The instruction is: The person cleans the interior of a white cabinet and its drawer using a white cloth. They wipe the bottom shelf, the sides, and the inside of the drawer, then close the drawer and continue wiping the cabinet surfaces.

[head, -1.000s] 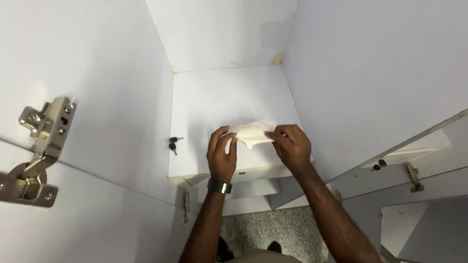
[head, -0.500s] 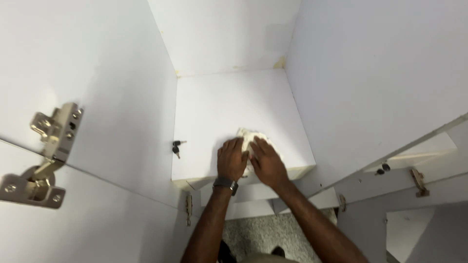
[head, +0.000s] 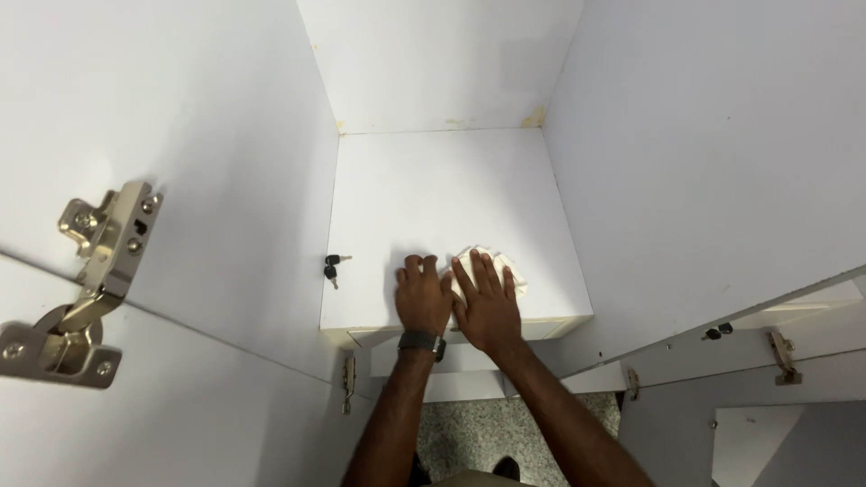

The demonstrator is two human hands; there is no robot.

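Looking down from the head camera into an open white cabinet, both hands lie side by side on the shelf (head: pixel 433 198) at the lower middle of the frame. The right hand (head: pixel 487 302) is spread flat, fingers apart, pressing down on a crumpled pale cloth (head: pixel 478 261), which peeks out above and beside the fingertips near the shelf's front edge; the flat palm seems meant to keep the cloth bearing on the surface. The left hand (head: pixel 422 296), with a dark wristwatch (head: pixel 421 342) on its wrist, rests just beside it with fingers curled loosely on the bare shelf, holding nothing, perhaps as a brace. A small pair of keys (head: pixel 333 264) lies left of the hands, by the side wall. A metal door hinge (head: pixel 86 280) sits at the left edge of the frame, on the opened door.
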